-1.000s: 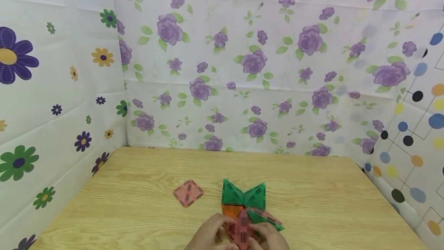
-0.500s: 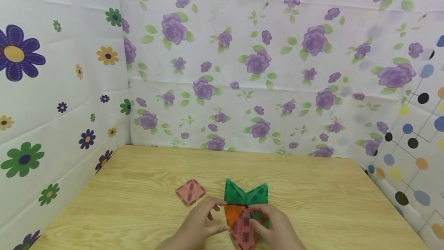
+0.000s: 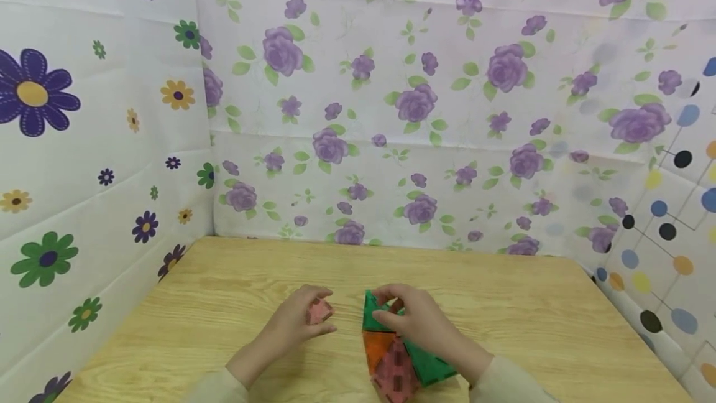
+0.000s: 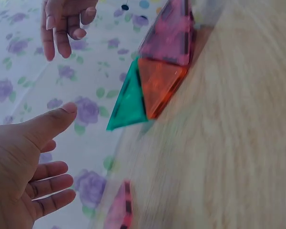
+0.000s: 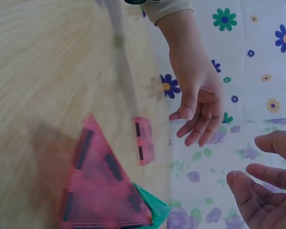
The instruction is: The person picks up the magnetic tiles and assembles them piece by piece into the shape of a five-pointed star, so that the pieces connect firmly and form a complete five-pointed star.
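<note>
My left hand (image 3: 288, 325) hovers over a pink translucent magnetic tile (image 3: 321, 311) lying on the left, its thumb and fingers spread around it. In the left wrist view this tile (image 4: 119, 210) lies apart from the fingers. Above the joined magnetic tiles, my right hand (image 3: 416, 317) has its thumb and fingers parted and grips nothing. These joined pieces include a green tile (image 3: 371, 316) at the back, an orange triangle (image 3: 377, 346), a pink raised part (image 3: 396, 372) in front and a green tile (image 3: 429, 367) on the right. The right hand covers part of the back.
The wooden table (image 3: 263, 272) ends at a flower-patterned cloth backdrop (image 3: 369, 173). Patterned cloth also hangs along the left side (image 3: 112, 216) and the right side (image 3: 665, 254).
My hands have come off the joined tiles' pink front part. The left hand has moved away leftward to the loose pink tile; the right hand has moved farther back, over the green tiles.
</note>
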The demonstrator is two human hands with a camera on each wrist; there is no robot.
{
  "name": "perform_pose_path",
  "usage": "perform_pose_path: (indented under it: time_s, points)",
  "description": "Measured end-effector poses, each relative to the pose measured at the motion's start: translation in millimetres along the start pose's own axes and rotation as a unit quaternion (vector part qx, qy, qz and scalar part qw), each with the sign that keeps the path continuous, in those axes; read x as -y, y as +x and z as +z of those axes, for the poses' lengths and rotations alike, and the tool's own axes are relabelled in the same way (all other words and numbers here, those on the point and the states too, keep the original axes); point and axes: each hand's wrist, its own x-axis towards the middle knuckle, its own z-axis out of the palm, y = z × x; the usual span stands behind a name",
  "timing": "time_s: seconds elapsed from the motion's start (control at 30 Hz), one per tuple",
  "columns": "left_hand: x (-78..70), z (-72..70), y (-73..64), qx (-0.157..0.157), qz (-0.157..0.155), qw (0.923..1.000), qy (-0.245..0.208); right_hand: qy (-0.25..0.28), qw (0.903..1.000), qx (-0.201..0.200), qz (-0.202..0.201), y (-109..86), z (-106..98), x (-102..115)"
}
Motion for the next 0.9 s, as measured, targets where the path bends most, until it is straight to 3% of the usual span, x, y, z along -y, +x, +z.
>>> perform_pose_path:
  time_s: [0.27,0.5,0.7,0.9]
  points:
    - [21.6,-7.4,8.5,0.016,-0.057,0.9982,-0.007,-0.012,0.9996,0.026,-0.008,44.6,5.7,0.3]
    - [40.2,-6.8,10.1,0.035,-0.076,0.9961,0.026,-0.024,0.9978,0.062,-0.007,73.4,16.2,-8.7]
    - [60.6,-5.0,7.1,0.059,-0.083,0.9946,0.019,-0.016,0.9945,0.103,-0.001,95.5,32.8,-21.4]
    - [72.6,-3.9,3.3,0.058,-0.067,0.9960,0.012,-0.029,0.9921,0.122,0.006,108.7,48.7,-26.2]
